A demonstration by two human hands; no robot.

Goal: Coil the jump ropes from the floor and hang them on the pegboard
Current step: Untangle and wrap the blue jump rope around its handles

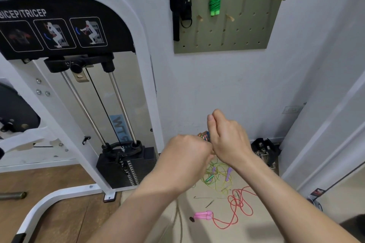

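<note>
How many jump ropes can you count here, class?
4: a green rope hanging on the pegboard, a multicoloured rope gripped by the left hand and right hand, a yellow-green rope and a red rope on the floor. Others may hide behind them.

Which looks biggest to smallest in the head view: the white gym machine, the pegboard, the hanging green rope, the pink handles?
1. White metal gym machine
2. Olive-green pegboard
3. Coiled green jump rope
4. Pink plastic handles
</note>
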